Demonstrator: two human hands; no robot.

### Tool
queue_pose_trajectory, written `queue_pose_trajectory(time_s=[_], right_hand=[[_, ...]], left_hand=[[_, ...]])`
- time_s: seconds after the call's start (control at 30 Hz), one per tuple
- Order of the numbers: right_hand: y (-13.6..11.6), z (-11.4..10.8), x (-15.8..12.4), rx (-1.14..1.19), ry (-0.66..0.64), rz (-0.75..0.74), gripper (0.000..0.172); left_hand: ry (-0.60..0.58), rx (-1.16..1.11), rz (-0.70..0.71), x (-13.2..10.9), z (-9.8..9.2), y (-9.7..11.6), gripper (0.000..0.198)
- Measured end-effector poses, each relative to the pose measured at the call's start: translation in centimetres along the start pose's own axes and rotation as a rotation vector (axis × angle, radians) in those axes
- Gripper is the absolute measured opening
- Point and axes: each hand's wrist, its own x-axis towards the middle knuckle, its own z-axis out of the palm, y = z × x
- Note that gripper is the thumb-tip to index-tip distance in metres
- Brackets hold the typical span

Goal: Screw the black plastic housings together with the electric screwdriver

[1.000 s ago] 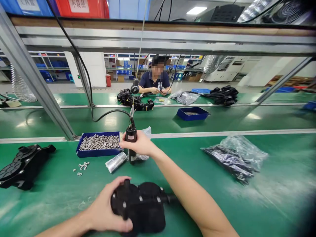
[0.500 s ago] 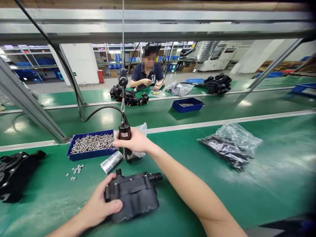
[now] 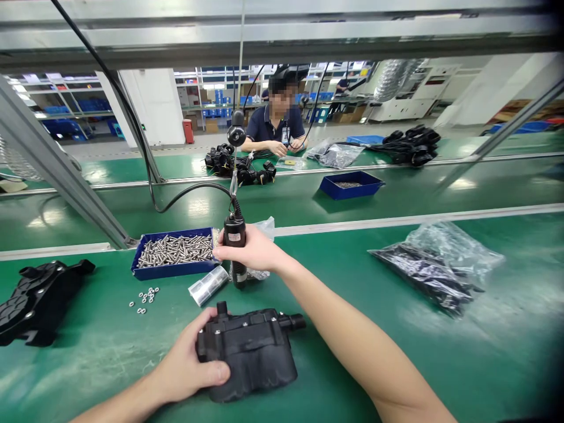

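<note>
My left hand (image 3: 194, 358) grips the left end of a black plastic housing (image 3: 255, 358), its thumb lying across the front face. Short pipe stubs stick out of the housing's top and right side, and small screws show along its upper part. Above and behind it, my right hand (image 3: 253, 249) is wrapped around a black electric screwdriver (image 3: 234, 241), held upright on a hanging cable. The tool's lower tip is hidden. Just left of it are a blue tray (image 3: 171, 271) of loose screws and a clear-wrapped roll of silvery pieces (image 3: 208, 286). Several small washers (image 3: 147, 296) lie on the green bench.
Another black housing (image 3: 39, 299) rests at the left. On the right is a clear bag of black parts (image 3: 427, 273). A second blue tray (image 3: 351, 185) stands farther back. Across the bench sits a person (image 3: 275, 126) beside bundles of black cabled parts (image 3: 412, 145). A metal post (image 3: 74, 170) rises at left.
The view has shifted so that the bench contents appear farther right. Both hands keep their holds on the housing and the screwdriver, with little movement relative to the bench.
</note>
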Motion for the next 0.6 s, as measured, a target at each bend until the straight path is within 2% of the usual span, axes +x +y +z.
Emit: queue_pose_trajectory(time_s=[0.17, 0.3, 0.6], right_hand=[[0.1, 0.0, 0.0, 0.005, -0.011, -0.003, 0.032], [0.1, 0.1, -0.1, 0.015, -0.01, -0.005, 0.031], [-0.1, 0.1, 0.0, 0.006, -0.019, -0.016, 0.032]], left_hand=[[-0.066, -0.044, 0.05, 0.1, 0.7, 2.1, 0.112], [-0.093, -0.069, 0.073, 0.3, 1.1, 2.5, 0.098], [-0.037, -0.008, 0.078, 0.3, 0.0, 0.3, 0.108]])
